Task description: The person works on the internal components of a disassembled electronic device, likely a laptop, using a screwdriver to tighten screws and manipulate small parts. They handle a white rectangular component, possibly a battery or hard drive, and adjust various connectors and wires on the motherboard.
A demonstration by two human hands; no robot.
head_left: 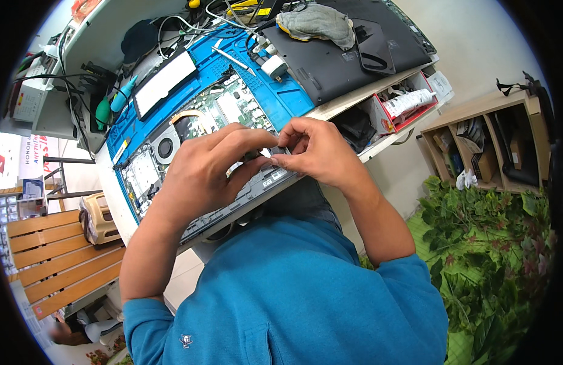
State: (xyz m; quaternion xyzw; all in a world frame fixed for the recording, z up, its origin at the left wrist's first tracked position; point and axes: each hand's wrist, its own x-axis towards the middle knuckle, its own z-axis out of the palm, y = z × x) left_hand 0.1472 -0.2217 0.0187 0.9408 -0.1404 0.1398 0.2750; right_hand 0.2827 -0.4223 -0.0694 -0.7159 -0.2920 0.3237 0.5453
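Note:
An opened laptop (141,172) lies on a blue work mat (287,100), its green circuit board (250,108) and round cooling fan (166,148) exposed. Over the laptop's near right part, my left hand (211,164) is closed, thumb and index finger reaching right in a pinch. My right hand (318,149) meets it there with thumb and fingertips pressed together. Between the two sets of fingertips is something small and pale, too covered to name. Both hands hide part of the board and the laptop's front edge.
A closed dark laptop (330,64) with a grey glove (315,25) on it stands back right. A white panel (166,82), a white pen-like tool (234,61) and cables lie at the back. Beneath the tabletop, an open drawer holds a red box (429,104). Wooden shelves (476,143) stand far right.

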